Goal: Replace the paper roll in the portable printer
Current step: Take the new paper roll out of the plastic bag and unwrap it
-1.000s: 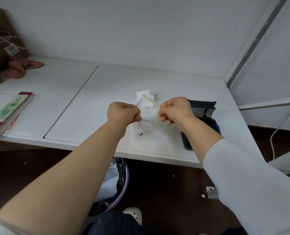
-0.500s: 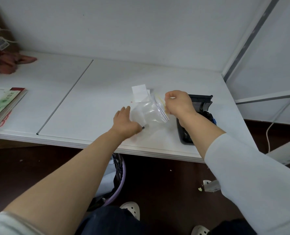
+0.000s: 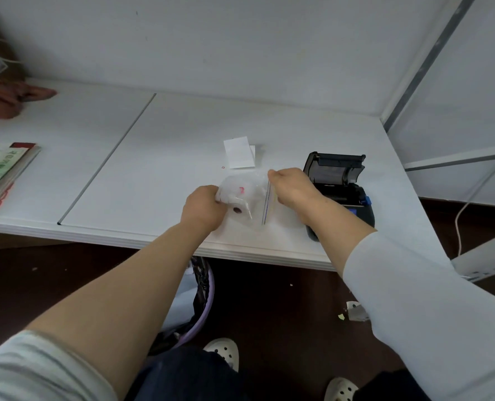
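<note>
Both hands work over the near edge of the white table (image 3: 153,169), holding a clear zip bag (image 3: 253,188) stretched between them just above the tabletop. The left hand (image 3: 204,208) is curled tight around the bag's left end, fingers bunching the plastic. The right hand (image 3: 294,188) pinches the opposite end, close to the blue zip line, with its fingers folded in and knuckles up. Inside the bag, right beside the left hand, lies the paper roll (image 3: 237,208), a small white roll whose dark core hole faces the camera; a small red mark shows on the plastic above it. The portable printer (image 3: 342,186), black with a blue part on its right side, sits near the table's right front corner, just behind the right wrist, its lid tipped up and back so the paper bay is open. Two white paper slips (image 3: 237,153) lie flat farther back, near the middle of the table. A stack of booklets (image 3: 3,172) rests at the left edge, and a pink cloth (image 3: 17,95) lies in the far left corner. Under the table's front edge stands a purple-rimmed bin (image 3: 204,302) lined with a dark bag.
</note>
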Tool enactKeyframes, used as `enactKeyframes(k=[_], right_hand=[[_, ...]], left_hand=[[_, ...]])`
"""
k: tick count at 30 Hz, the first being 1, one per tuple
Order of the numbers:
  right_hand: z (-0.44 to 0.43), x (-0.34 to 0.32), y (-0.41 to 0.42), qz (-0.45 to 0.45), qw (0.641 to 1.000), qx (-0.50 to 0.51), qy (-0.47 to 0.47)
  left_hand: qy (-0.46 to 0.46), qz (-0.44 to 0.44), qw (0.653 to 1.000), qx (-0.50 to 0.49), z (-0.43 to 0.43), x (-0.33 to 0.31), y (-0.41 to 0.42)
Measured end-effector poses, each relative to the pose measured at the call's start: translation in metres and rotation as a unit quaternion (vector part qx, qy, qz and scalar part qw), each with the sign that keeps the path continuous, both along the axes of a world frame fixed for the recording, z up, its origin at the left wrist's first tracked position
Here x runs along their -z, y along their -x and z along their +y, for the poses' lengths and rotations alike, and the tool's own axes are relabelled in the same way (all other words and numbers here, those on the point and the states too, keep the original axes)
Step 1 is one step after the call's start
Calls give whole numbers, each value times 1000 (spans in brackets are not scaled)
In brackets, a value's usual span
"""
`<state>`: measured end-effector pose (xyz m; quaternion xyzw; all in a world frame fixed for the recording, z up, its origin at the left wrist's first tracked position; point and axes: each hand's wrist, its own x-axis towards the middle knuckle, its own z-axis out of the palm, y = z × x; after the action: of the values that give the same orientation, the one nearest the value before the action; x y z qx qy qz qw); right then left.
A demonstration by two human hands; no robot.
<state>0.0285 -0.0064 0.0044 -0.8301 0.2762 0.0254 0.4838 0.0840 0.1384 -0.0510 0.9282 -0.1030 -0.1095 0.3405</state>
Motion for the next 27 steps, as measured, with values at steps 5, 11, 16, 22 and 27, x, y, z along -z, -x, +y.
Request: enactKeyframes(k=[5,11,16,22,27], right_hand=[[4,11,-1,11,998,37,-39],[1,25,7,9,999,36,-20],[0,33,17,-1,998,29,47],[2,42,18,5,1000,26,-14],[6,38,23,11,997,-71,-37]], left_hand=[[248,157,947,-128,3,-21,-1],[286,284,902,-156,2,-25,-3],[165,256,945,-116,-2,-11,0],[229,274,922,-149,-3,-12,-1],[274,283,905,-163,-3,-17,0]])
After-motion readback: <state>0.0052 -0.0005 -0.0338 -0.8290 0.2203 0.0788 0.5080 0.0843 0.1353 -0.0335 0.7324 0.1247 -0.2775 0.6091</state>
